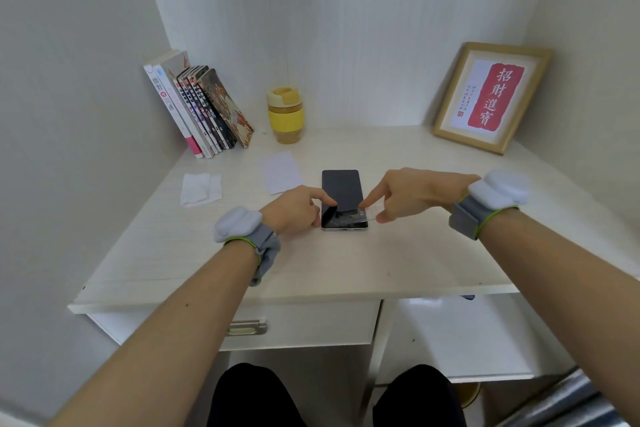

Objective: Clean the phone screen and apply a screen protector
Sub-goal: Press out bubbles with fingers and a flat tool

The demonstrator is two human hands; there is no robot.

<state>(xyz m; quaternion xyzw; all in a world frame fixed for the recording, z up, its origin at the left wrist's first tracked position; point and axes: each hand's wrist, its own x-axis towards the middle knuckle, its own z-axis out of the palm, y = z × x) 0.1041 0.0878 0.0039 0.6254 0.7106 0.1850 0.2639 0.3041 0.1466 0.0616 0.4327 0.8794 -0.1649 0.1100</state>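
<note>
A dark-screened phone [341,189] lies flat on the white desk [398,253], its bottom end toward me. My left hand [294,206] rests at the phone's lower left edge, index finger pressing on the screen. My right hand [412,192] is at the lower right edge, index finger down on the glass and thumb pinching a thin clear film [363,213] that lifts off the phone's lower part. A white backing sheet [282,172] lies just left of the phone. A crumpled white wipe [201,189] lies further left.
A row of leaning books [204,107] stands at the back left. A yellow lidded cup [285,114] stands behind the phone. A framed red calligraphy print [491,97] leans in the back right corner. A drawer with a handle [247,328] sits under the desk front.
</note>
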